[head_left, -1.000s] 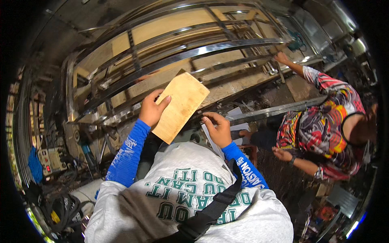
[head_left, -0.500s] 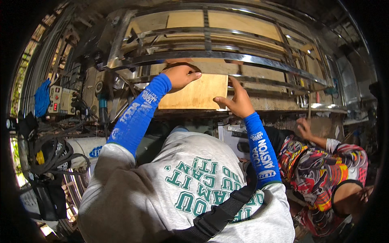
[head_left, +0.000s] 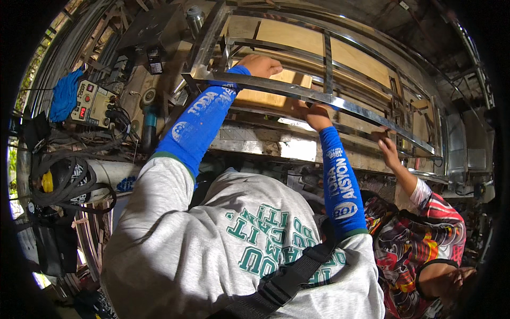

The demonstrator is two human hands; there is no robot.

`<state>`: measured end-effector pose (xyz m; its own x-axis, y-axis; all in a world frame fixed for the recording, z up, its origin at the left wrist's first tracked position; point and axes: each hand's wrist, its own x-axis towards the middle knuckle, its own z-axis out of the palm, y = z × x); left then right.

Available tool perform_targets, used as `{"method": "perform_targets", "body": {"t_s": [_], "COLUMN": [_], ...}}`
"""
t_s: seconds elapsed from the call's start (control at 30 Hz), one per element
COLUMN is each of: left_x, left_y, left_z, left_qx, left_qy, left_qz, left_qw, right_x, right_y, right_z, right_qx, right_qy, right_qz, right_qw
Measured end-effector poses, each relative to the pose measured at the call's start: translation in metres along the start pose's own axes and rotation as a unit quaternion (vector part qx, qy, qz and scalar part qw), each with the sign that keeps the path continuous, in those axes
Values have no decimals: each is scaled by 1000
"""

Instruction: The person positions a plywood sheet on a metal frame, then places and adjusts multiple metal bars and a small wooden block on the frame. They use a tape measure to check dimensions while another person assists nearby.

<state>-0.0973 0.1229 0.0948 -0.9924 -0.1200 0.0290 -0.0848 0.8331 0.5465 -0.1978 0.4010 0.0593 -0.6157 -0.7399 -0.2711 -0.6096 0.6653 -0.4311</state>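
A small plywood board lies partly inside a shiny metal tube frame, with the near rail crossing in front of it. My left hand reaches past that rail and grips the board's far edge, thumb on top. At the board's near right corner, my right hand holds on from beneath the rail; its fingertips are partly hidden. Larger plywood panels show between the frame's bars behind.
A co-worker's hand is by the frame's right part. To the left are a control box with a blue cloth, an angle grinder, and a gas cylinder with coiled cables. The workbench runs below the frame.
Both hands have moved the board forward, from in front of the near rail to partly inside the frame. The co-worker's hand has risen to the frame. My view has shifted.
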Motion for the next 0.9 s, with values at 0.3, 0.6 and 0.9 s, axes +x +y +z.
{"method": "perform_targets", "body": {"t_s": [0.3, 0.6, 0.9], "left_x": [22, 19, 25], "left_y": [-53, -31, -55], "left_z": [27, 32, 67], "left_qx": [-22, 82, 146], "left_qy": [-47, -116, -142], "left_qz": [-16, 0, -8], "left_qw": [999, 990, 979], "right_x": [17, -8, 31], "right_y": [-35, -34, -61], "right_z": [-12, -2, 168], "right_qx": [133, 81, -866], "right_qy": [-222, -208, 246], "right_qz": [100, 98, -232], "right_qw": [961, 970, 369]}}
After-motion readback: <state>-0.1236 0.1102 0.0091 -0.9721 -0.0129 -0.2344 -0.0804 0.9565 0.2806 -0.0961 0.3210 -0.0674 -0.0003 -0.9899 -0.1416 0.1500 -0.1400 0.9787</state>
